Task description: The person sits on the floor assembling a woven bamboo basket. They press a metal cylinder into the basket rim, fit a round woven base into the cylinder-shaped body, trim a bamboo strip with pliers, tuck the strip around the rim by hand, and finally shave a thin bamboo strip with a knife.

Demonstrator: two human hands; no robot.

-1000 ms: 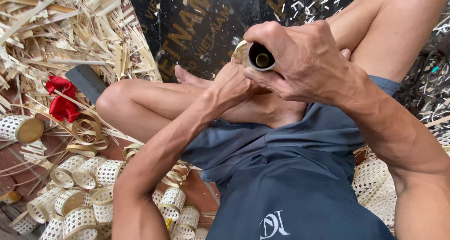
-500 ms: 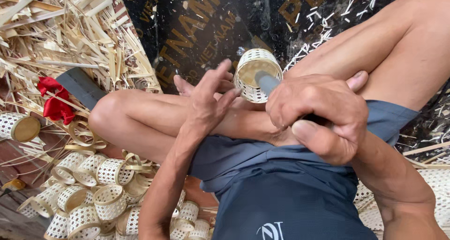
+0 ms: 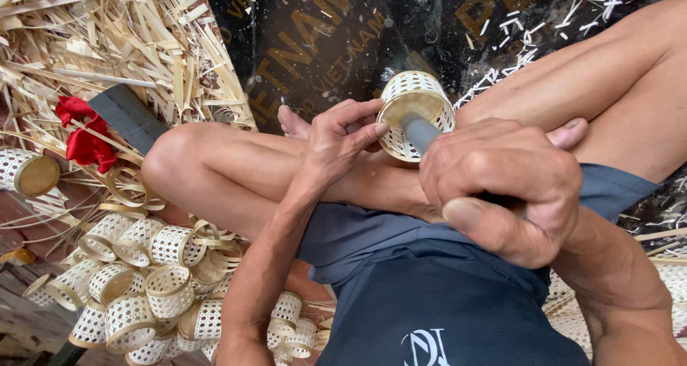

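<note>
A small woven bamboo cup (image 3: 417, 112) sits on the end of a grey rod (image 3: 421, 133), above my crossed legs. My right hand (image 3: 504, 187) is closed around the rod's near end, thumb forward. My left hand (image 3: 342, 138) rests against the cup's left rim, fingertips touching its edge. The rod runs into the cup's open mouth; its far end is hidden inside.
A heap of woven cups and bamboo rings (image 3: 154, 284) lies at the lower left. Loose bamboo strips (image 3: 107, 37) are piled at the upper left, with a red cloth (image 3: 84, 138) and a dark flat blade (image 3: 129, 117). A black printed sheet (image 3: 343, 30) covers the floor ahead.
My right hand has slid back down the rod toward me, uncovering the cup. My left hand has come up to touch the cup's rim.
</note>
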